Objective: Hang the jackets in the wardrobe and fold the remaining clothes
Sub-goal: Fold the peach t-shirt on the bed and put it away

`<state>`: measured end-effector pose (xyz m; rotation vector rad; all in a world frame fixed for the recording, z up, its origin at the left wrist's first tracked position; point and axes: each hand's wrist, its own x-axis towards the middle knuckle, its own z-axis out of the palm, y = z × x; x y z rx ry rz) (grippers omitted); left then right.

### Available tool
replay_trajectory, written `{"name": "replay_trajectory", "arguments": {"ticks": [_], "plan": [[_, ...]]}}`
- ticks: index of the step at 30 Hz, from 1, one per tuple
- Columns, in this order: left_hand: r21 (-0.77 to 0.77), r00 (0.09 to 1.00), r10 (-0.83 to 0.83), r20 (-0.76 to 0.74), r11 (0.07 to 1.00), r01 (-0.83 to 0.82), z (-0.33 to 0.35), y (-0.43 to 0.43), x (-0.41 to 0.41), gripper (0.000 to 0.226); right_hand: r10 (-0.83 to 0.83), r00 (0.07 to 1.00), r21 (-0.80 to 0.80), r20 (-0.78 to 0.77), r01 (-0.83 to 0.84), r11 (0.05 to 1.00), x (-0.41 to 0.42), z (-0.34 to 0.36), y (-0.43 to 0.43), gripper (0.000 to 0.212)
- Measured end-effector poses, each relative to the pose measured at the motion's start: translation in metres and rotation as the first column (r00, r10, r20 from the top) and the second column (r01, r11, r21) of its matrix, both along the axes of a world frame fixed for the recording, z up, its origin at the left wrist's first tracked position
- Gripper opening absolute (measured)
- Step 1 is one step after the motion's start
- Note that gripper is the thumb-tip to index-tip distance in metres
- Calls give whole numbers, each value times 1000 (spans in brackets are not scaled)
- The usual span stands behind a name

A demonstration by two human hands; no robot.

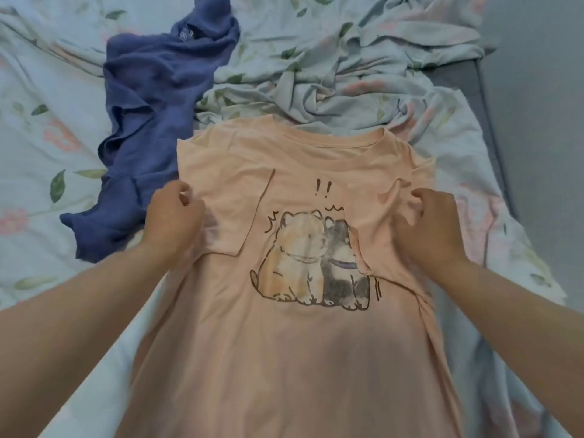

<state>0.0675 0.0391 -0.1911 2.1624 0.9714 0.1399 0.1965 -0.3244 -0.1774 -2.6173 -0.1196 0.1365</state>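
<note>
A peach T-shirt [294, 343] with a print of two cartoon animals lies face up on the bed, collar away from me. Both its sleeves are folded inward over the chest. My left hand [172, 221] rests at the shirt's left edge with curled fingers on the folded left sleeve; whether it pinches the cloth is unclear. My right hand [426, 226] pinches a bunch of the folded right sleeve. A crumpled blue garment [148, 121] lies to the left of the peach shirt, touching its edge.
The bed carries a pale floral sheet [47, 137]. A rumpled floral blanket [347, 67] is heaped beyond the shirt's collar. The grey bed frame [483, 99] and the floor run along the right side.
</note>
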Motion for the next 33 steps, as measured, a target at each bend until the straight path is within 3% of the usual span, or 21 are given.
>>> {"name": "replay_trajectory", "arguments": {"ticks": [5, 9, 12, 15, 19, 24, 27, 30, 33], "plan": [[160, 991, -88, -104, 982, 104, -12, -47, -95, 49, 25, 999, -43, -37, -26, 999, -116, -20, -23, 62], [68, 989, 39, -139, 997, -30, -5, -59, -156, 43, -201, 966, 14, -160, 206, 979, -176, -13, -42, 65], [33, 967, 68, -246, 998, -62, 3, -62, -210, 24, -291, 917, 15, -272, 306, 952, -218, -2, -62, 60], [-213, 931, 93, -353, 961, -176, 15, -63, -265, 18, -350, 847, 18, -401, 389, 921, -257, 10, -81, 45], [-531, 856, -45, -515, 800, -278, 34, -74, -336, 25, -380, 708, 13, -595, 481, 877, -310, 23, -108, 14], [-634, 770, -123, -626, 655, -411, 48, -89, -383, 24, -265, 556, -111, -788, 295, 949, -356, 40, -135, 6], [-633, 696, -289, -658, 712, -303, 56, -89, -393, 34, -157, 510, -164, -846, 32, 986, -379, 50, -149, 12], [-573, 731, -169, -661, 742, -348, 65, -86, -389, 15, -100, 546, -170, -832, -78, 982, -376, 60, -151, 31], [-599, 791, 70, -608, 612, -516, 76, -65, -372, 17, -128, 615, -169, -778, -9, 986, -350, 76, -151, 34]]}}
